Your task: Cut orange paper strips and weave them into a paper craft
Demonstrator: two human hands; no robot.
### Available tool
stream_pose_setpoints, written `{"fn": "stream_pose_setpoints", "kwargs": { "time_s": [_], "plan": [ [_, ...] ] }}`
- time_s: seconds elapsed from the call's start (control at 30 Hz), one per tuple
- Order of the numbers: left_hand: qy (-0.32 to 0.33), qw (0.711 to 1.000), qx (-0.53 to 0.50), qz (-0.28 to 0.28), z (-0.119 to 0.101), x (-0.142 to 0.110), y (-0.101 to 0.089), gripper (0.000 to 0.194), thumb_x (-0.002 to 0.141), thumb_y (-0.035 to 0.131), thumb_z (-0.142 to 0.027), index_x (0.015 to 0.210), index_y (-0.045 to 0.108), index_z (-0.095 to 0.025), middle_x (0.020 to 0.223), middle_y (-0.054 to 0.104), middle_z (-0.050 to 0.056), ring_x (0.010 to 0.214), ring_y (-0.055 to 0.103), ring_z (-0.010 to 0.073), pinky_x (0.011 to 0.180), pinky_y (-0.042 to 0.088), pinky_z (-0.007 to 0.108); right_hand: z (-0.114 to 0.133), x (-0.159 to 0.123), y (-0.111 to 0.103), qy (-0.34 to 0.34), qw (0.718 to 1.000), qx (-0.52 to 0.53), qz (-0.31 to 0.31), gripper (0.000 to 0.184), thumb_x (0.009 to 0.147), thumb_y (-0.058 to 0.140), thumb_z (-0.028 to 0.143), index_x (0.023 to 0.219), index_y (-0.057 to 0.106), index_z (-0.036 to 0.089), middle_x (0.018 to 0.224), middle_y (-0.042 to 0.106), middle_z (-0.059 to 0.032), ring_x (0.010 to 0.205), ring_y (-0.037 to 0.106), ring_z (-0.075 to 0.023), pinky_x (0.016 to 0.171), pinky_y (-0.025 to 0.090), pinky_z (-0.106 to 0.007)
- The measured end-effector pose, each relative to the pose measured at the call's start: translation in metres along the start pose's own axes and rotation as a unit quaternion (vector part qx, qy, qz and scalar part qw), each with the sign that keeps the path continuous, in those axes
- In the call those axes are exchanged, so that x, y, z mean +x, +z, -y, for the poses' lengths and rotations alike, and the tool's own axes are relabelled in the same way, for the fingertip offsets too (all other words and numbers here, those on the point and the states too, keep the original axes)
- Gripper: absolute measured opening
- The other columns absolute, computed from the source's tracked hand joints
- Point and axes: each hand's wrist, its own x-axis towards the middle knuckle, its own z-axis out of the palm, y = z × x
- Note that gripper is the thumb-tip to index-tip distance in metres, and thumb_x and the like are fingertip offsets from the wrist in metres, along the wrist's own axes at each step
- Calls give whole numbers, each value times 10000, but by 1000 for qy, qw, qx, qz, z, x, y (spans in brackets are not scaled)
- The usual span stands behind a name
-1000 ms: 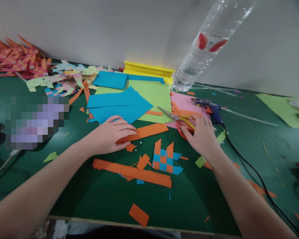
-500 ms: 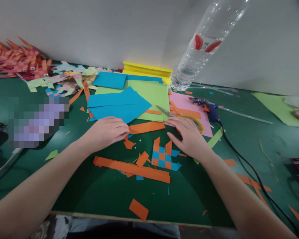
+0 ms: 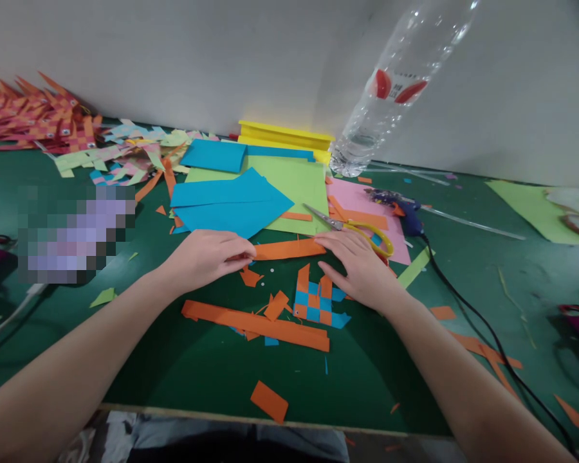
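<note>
My left hand [image 3: 210, 258] is closed, thumb and fingers pinching the left end of an orange paper strip [image 3: 287, 249]. At the strip's other end, the fingertips of my right hand [image 3: 354, 265] rest on the paper, its thumb held apart. Just below the right hand lies a woven blue and orange paper fish [image 3: 313, 301]. Behind that hand are yellow-handled scissors [image 3: 340, 225], their handles partly covered by it. Nearer to me, a longer folded orange strip [image 3: 255, 323] lies across small paper scraps.
Blue paper sheets [image 3: 226, 202] lie on green paper [image 3: 311, 177]. A glue gun [image 3: 405, 212] trails its cord down the right side. Behind stands a plastic bottle [image 3: 367, 122]. Finished paper fish [image 3: 43, 122] are piled at the far left, near a pixelated object [image 3: 77, 238].
My right hand has shifted slightly left, and its fingertips now rest on the right end of the orange strip. My left hand keeps its pinch.
</note>
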Motion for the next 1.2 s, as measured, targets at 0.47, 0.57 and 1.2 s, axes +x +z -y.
{"fn": "stream_pose_setpoints", "kwargs": {
  "time_s": [0.47, 0.57, 1.2],
  "plan": [
    [-23, 998, -63, 10, 2, 1, 1, 224, 998, 511, -287, 868, 673, -203, 872, 737, -15, 792, 681, 119, 657, 457, 194, -1, 1, 1, -31, 999, 18, -27, 113, 948, 539, 180, 1029, 614, 205, 1079, 717, -82, 1062, 652, -245, 1043, 433, -519],
    [-26, 998, -63, 11, 2, 1, 1, 176, 987, 531, -270, 898, 669, -206, 891, 734, -12, 802, 679, 123, 661, 459, 197, -1, 1, 1, -35, 999, 25, -25, 110, 952, 534, 171, 1005, 618, 217, 1048, 723, -63, 1042, 658, -229, 1055, 417, -522],
    [60, 985, 63, -148, -8, 5, -1, 165, 948, 553, -119, 1094, 600, -180, 994, 723, 51, 872, 698, 140, 713, 535, 213, 9, 4, -8, -35, 994, 31, -100, 105, 911, 578, 140, 916, 614, 238, 909, 740, -27, 840, 685, -197, 1006, 459, -487]
  ]
}}
